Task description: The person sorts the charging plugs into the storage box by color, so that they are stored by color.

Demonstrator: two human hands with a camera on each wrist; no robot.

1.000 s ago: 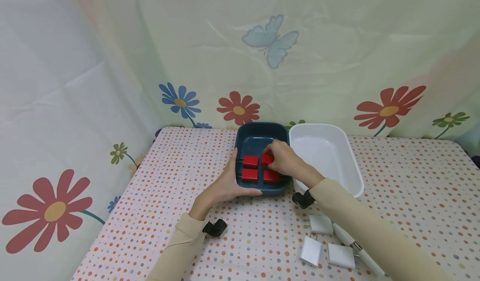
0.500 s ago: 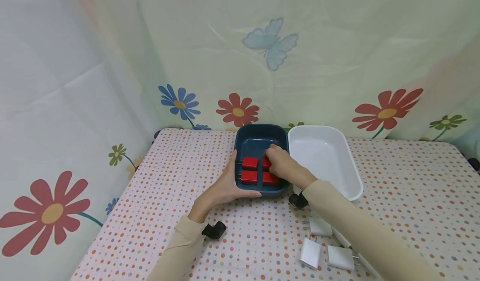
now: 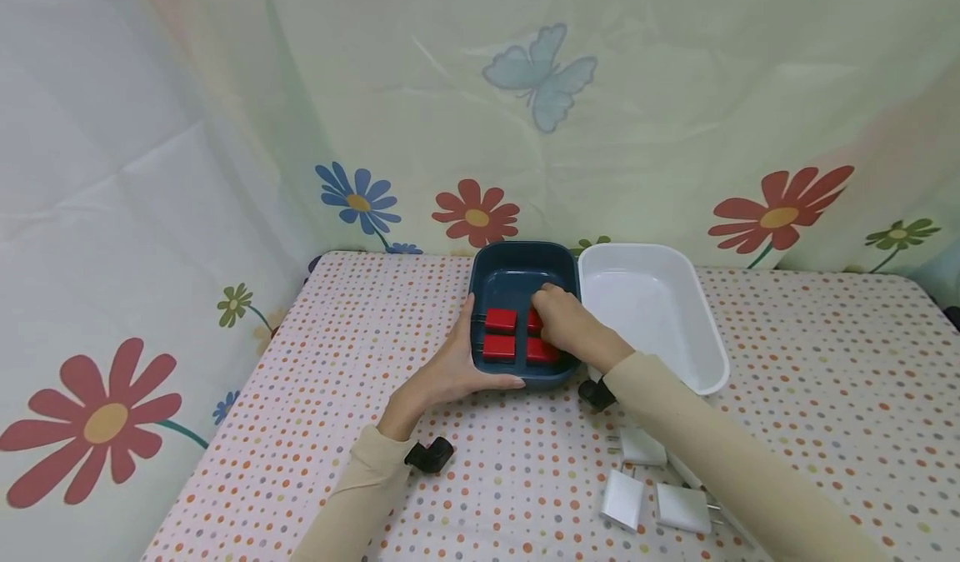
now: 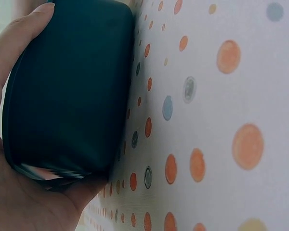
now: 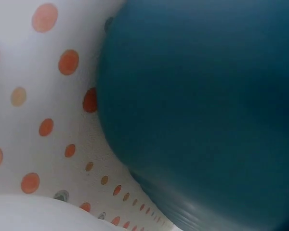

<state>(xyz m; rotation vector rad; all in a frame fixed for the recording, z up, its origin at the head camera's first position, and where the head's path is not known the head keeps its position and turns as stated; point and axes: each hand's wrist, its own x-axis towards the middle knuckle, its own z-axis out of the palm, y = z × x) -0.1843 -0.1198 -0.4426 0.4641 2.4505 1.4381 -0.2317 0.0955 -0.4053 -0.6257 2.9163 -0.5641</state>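
A dark blue container [image 3: 517, 283] stands on the dotted cloth. Round its near left corner my left hand [image 3: 450, 370] holds it, thumb along the front wall and fingers along the left side; the left wrist view shows that thumb against the blue wall [image 4: 72, 86]. Inside are red plug chargers: two on the left [image 3: 501, 320], prongs pointing left, and one at the near right [image 3: 542, 351], partly covered. My right hand [image 3: 570, 324] reaches in from the right, its curled fingers gripping another red charger [image 3: 534, 320], mostly hidden. The right wrist view shows only the container's outer wall [image 5: 197, 106] up close.
A white container [image 3: 652, 320] stands against the blue one's right side. Nearer lie white plug chargers [image 3: 622, 499] with metal prongs, and a slim white piece [image 3: 684, 470] partly under the right sleeve. A printed curtain [image 3: 637, 128] hangs behind the table.
My right hand has turned slightly and covers more of the two right-hand red chargers. The left hand keeps its hold on the container, and the other things lie as before.
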